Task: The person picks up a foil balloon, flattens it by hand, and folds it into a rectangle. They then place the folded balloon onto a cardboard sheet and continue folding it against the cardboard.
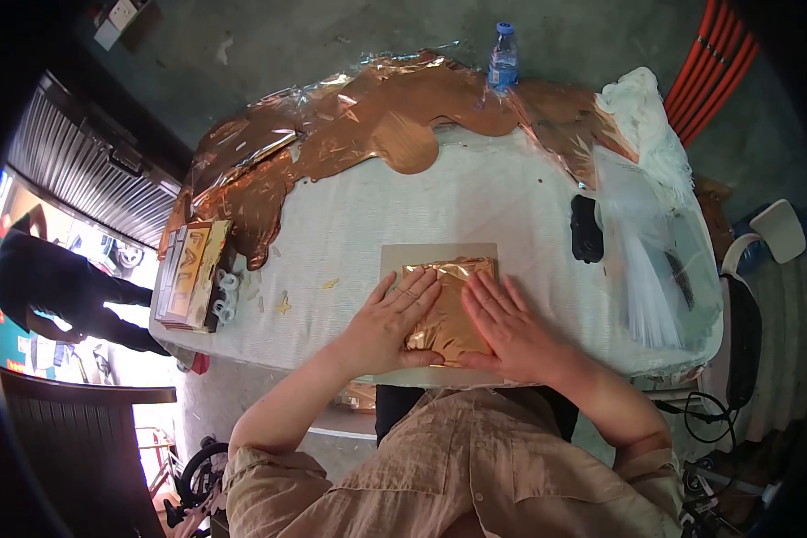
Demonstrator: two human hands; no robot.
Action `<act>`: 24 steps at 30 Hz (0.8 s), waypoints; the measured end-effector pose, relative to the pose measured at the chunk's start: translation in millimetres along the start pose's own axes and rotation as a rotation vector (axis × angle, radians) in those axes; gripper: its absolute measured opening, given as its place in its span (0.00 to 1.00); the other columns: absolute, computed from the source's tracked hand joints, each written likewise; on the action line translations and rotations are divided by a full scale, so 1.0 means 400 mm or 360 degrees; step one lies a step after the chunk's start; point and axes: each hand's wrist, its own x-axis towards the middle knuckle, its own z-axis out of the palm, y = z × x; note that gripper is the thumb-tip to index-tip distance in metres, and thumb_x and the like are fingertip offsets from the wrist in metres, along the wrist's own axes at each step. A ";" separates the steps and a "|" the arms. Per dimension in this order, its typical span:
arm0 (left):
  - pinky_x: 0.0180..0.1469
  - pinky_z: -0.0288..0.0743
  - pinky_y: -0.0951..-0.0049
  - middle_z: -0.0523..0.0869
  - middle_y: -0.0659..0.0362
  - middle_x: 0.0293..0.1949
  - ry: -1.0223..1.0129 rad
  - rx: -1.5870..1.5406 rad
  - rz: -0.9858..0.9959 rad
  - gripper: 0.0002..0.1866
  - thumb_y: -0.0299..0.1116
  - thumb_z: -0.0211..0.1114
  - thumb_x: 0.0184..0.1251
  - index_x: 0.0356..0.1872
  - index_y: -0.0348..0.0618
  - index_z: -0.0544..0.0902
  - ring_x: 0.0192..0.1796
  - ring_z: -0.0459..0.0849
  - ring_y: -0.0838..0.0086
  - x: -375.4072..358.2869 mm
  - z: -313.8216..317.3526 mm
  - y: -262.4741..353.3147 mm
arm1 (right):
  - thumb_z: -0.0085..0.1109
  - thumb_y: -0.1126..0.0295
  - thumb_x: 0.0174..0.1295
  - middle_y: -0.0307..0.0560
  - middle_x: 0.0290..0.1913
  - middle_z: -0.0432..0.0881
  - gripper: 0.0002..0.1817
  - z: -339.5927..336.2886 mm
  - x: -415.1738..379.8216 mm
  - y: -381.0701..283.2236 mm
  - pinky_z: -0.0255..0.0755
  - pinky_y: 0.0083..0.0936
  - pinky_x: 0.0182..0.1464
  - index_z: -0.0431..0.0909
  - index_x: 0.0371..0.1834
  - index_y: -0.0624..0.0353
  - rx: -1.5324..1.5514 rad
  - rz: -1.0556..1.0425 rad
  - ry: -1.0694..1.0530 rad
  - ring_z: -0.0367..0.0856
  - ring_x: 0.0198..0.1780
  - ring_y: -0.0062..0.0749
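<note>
A crinkled sheet of copper-gold foil [453, 309] lies on a grey board [435, 255] near the table's front edge. My left hand [387, 325] rests flat on the foil's left side, fingers spread and pointing away from me. My right hand [507, 325] lies flat on the foil's right side, fingers also apart. Both palms press down on the foil; neither grips anything.
The white-covered table [502, 202] carries a big heap of copper foil [368, 125] at the back, a water bottle [503, 58], a black object [586, 229], clear plastic sheets [655, 269] at right and a stack of gold panels [191, 273] at left. A person in black [54, 291] stands far left.
</note>
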 end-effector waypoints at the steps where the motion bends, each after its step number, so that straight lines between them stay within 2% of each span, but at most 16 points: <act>1: 0.78 0.38 0.53 0.55 0.49 0.76 0.0000 -0.0048 0.0004 0.56 0.62 0.70 0.52 0.75 0.40 0.54 0.79 0.50 0.59 0.000 -0.003 -0.001 | 0.48 0.38 0.64 0.65 0.76 0.53 0.48 -0.009 -0.008 0.004 0.37 0.47 0.78 0.55 0.73 0.72 -0.0048 0.0051 -0.0036 0.46 0.79 0.49; 2: 0.78 0.38 0.53 0.55 0.49 0.76 0.0011 -0.0046 -0.0001 0.56 0.62 0.70 0.52 0.75 0.40 0.54 0.79 0.50 0.59 0.002 -0.010 0.000 | 0.48 0.38 0.64 0.65 0.76 0.53 0.48 -0.009 -0.014 0.006 0.37 0.47 0.78 0.55 0.73 0.72 -0.0056 0.0042 -0.0036 0.46 0.79 0.49; 4: 0.77 0.43 0.55 0.60 0.48 0.74 0.0101 -0.0525 -0.0070 0.46 0.47 0.74 0.55 0.72 0.42 0.62 0.78 0.53 0.59 0.004 -0.029 0.004 | 0.49 0.37 0.64 0.64 0.76 0.52 0.49 -0.001 -0.023 0.006 0.37 0.48 0.77 0.53 0.73 0.71 -0.0022 0.0104 -0.0046 0.45 0.80 0.49; 5: 0.77 0.43 0.55 0.60 0.48 0.74 0.0109 -0.0511 -0.0073 0.46 0.47 0.74 0.55 0.72 0.42 0.62 0.78 0.53 0.59 0.002 -0.028 -0.005 | 0.49 0.37 0.64 0.64 0.76 0.52 0.49 -0.001 -0.024 0.007 0.37 0.48 0.77 0.53 0.73 0.71 -0.0026 0.0094 -0.0034 0.45 0.80 0.49; 7: 0.65 0.68 0.61 0.67 0.47 0.68 0.0563 -0.0997 -0.0128 0.32 0.31 0.74 0.54 0.63 0.43 0.73 0.68 0.70 0.60 -0.006 -0.014 -0.045 | 0.50 0.37 0.63 0.64 0.77 0.50 0.50 -0.002 -0.019 0.010 0.36 0.48 0.78 0.52 0.74 0.71 -0.0049 0.0101 -0.0081 0.43 0.80 0.49; 8: 0.65 0.68 0.61 0.67 0.47 0.68 0.0573 -0.0979 -0.0126 0.32 0.31 0.74 0.54 0.63 0.43 0.73 0.68 0.70 0.60 -0.011 -0.011 -0.061 | 0.50 0.37 0.63 0.64 0.77 0.50 0.50 -0.001 -0.019 0.014 0.36 0.48 0.78 0.52 0.74 0.71 -0.0054 0.0091 -0.0066 0.43 0.80 0.49; 10: 0.48 0.77 0.71 0.79 0.49 0.56 0.0764 -0.0381 -0.0172 0.20 0.23 0.70 0.55 0.51 0.40 0.80 0.52 0.81 0.66 -0.020 -0.019 -0.076 | 0.50 0.38 0.64 0.63 0.78 0.48 0.50 0.003 -0.019 0.023 0.34 0.49 0.78 0.51 0.74 0.71 0.0037 0.0086 -0.0095 0.42 0.80 0.49; 11: 0.48 0.77 0.71 0.79 0.49 0.56 0.0775 -0.0368 -0.0176 0.20 0.23 0.70 0.55 0.51 0.40 0.80 0.52 0.81 0.66 -0.023 -0.019 -0.075 | 0.50 0.38 0.64 0.63 0.78 0.48 0.50 0.005 -0.016 0.021 0.34 0.49 0.78 0.51 0.74 0.71 0.0031 0.0071 -0.0086 0.42 0.80 0.49; 13: 0.35 0.75 0.77 0.83 0.57 0.40 0.0611 -0.0682 -0.0588 0.18 0.24 0.69 0.59 0.52 0.35 0.79 0.35 0.82 0.78 -0.012 -0.024 -0.049 | 0.50 0.38 0.64 0.63 0.78 0.47 0.50 0.007 -0.014 0.018 0.32 0.53 0.77 0.50 0.74 0.71 0.0019 0.0112 -0.0109 0.40 0.80 0.48; 14: 0.35 0.75 0.77 0.83 0.57 0.40 0.0625 -0.0678 -0.0592 0.18 0.24 0.69 0.59 0.52 0.35 0.79 0.35 0.82 0.78 -0.002 -0.019 -0.047 | 0.50 0.38 0.64 0.63 0.78 0.47 0.50 0.010 -0.013 0.018 0.32 0.53 0.77 0.50 0.74 0.71 0.0012 0.0100 -0.0106 0.40 0.80 0.48; 16: 0.36 0.75 0.78 0.83 0.63 0.31 0.0634 -0.1072 -0.0817 0.16 0.26 0.69 0.62 0.51 0.33 0.79 0.33 0.80 0.82 0.024 -0.007 -0.051 | 0.50 0.37 0.64 0.63 0.78 0.46 0.51 0.018 -0.011 0.017 0.31 0.56 0.77 0.50 0.75 0.71 0.0051 0.0135 -0.0109 0.38 0.81 0.48; 20: 0.35 0.74 0.80 0.83 0.64 0.30 0.0739 -0.1192 -0.0946 0.15 0.28 0.68 0.64 0.49 0.33 0.79 0.32 0.79 0.84 0.078 -0.013 -0.053 | 0.50 0.37 0.64 0.63 0.78 0.45 0.51 0.029 -0.003 0.007 0.30 0.57 0.76 0.49 0.75 0.72 -0.0008 0.0186 -0.0103 0.38 0.81 0.48; 22: 0.34 0.73 0.81 0.84 0.64 0.29 0.0733 -0.1555 -0.0941 0.11 0.28 0.68 0.64 0.45 0.33 0.81 0.31 0.79 0.85 0.098 -0.005 -0.072 | 0.49 0.38 0.64 0.63 0.78 0.45 0.51 0.036 -0.001 0.001 0.30 0.57 0.76 0.48 0.75 0.72 -0.0038 0.0202 -0.0059 0.38 0.81 0.49; 24: 0.33 0.72 0.81 0.83 0.65 0.29 0.0644 -0.1422 -0.0883 0.09 0.27 0.68 0.64 0.42 0.34 0.81 0.31 0.78 0.85 0.110 -0.012 -0.094 | 0.49 0.38 0.65 0.64 0.78 0.45 0.50 0.045 0.003 0.005 0.29 0.56 0.76 0.48 0.75 0.72 -0.0027 0.0209 -0.0041 0.38 0.81 0.49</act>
